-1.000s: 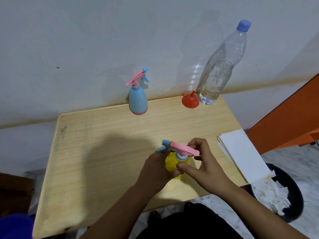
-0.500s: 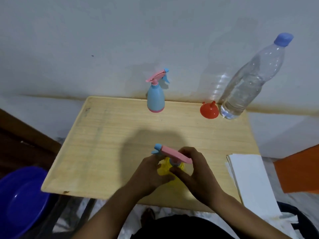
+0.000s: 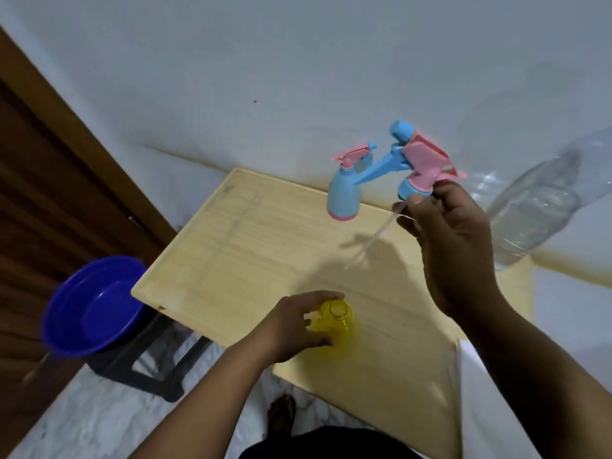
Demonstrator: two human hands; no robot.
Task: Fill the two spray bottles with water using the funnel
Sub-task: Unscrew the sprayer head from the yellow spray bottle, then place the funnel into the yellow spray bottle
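Note:
The yellow spray bottle stands on the wooden table near its front edge, its neck uncovered. My left hand grips its body. My right hand holds the pink and blue spray head raised above the table, its thin clear tube hanging down to the left. The blue spray bottle with its pink head on stands at the table's far edge. The clear water bottle stands at the far right. The funnel is hidden behind my right hand.
A blue basin sits on a dark stool left of the table. A white sheet lies at the table's right front. A brown door is at the left, a grey wall behind the table.
My right hand has taken the spray head off the yellow bottle and lifted it up and to the right. The camera has swung left and down; the basin has come into view.

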